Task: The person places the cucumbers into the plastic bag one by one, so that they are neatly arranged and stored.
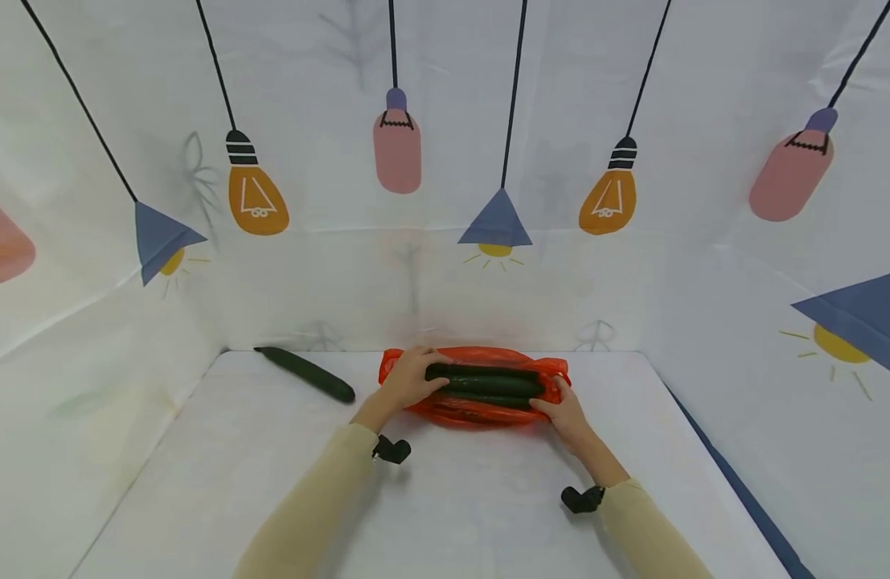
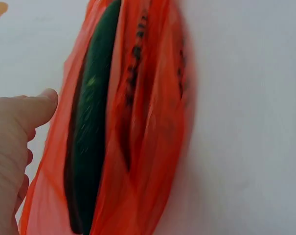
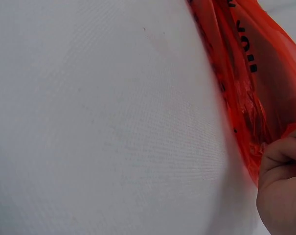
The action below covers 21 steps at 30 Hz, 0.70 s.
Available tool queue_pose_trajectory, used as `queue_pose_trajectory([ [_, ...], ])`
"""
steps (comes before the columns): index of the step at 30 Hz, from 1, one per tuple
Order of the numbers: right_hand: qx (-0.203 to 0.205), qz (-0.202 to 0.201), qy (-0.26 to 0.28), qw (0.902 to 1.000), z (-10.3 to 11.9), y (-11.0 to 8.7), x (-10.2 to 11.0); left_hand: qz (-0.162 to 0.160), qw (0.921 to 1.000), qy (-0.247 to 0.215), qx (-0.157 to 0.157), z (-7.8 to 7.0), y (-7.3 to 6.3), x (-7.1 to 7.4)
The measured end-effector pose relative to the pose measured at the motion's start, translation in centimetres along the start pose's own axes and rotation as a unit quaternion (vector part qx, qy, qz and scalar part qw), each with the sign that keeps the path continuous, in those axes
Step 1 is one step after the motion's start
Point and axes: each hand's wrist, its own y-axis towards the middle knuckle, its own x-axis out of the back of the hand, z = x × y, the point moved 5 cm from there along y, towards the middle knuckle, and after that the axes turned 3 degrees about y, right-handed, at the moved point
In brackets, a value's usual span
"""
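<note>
A red plastic bag (image 1: 481, 414) with black print lies at the back of the table, its mouth spread, holding several dark green cucumbers (image 1: 488, 386). At the bag's left end is my left hand (image 1: 408, 379), thumb and fingers spread apart beside the cucumber ends. In the left wrist view its thumb (image 2: 47, 103) is straight, alongside a cucumber (image 2: 91, 117). My right hand (image 1: 566, 414) grips the bag's right end; in the right wrist view its curled fingers (image 3: 284, 152) pinch the crumpled red plastic (image 3: 250, 122).
Another cucumber (image 1: 307, 375) lies alone on the white table (image 1: 459, 507), left of the bag. White sheets with printed lamps form a wall (image 1: 445, 281) behind and at both sides. Each wrist wears a black strap (image 1: 391, 449).
</note>
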Motion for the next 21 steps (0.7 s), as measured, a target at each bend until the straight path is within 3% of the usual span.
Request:
queue_pose_trajectory([
  [7, -0.01, -0.01, -0.027, 0.9995, 0.2, 0.1, 0.1, -0.016, 0.9992, 0.034, 0.009, 2.3, -2.2, 1.8],
  [12, -0.001, -0.011, -0.065, 0.9978, 0.5, 0.5, 0.3, -0.075, 0.9968, 0.028, -0.001, 4.4, -4.0, 3.2],
  [15, 0.011, -0.01, -0.102, 0.9946, 1.0, 0.9, 0.4, -0.09, 0.9953, 0.031, 0.019, 6.0, -5.2, 4.1],
  [21, 0.029, -0.009, -0.166, 0.9856, 2.3, 1.5, 0.7, -0.029, 0.9938, 0.054, 0.093, 9.8, -7.5, 5.0],
])
